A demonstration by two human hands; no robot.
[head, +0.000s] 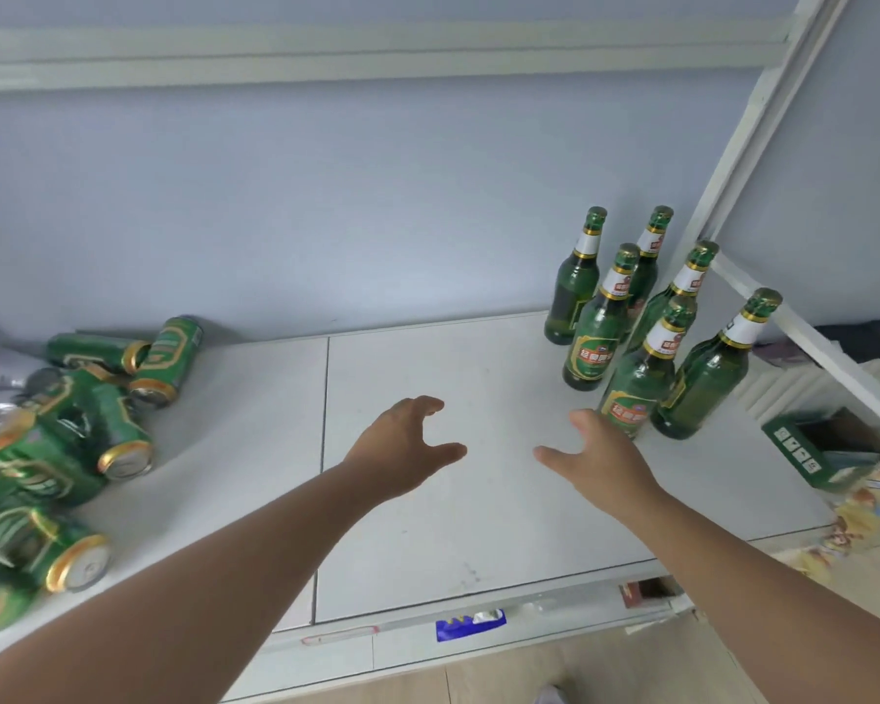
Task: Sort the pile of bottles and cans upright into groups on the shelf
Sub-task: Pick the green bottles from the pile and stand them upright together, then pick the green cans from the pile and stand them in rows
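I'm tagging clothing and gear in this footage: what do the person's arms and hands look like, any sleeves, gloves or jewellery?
The left forearm and right forearm are bare right to the frame edge, with no sleeve in view. The left hand and right hand wear no gloves, and no watch, bracelet, ring or marking shows.

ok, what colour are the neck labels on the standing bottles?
White neck labels with gold edging, on green bottles; the head view shows them best.
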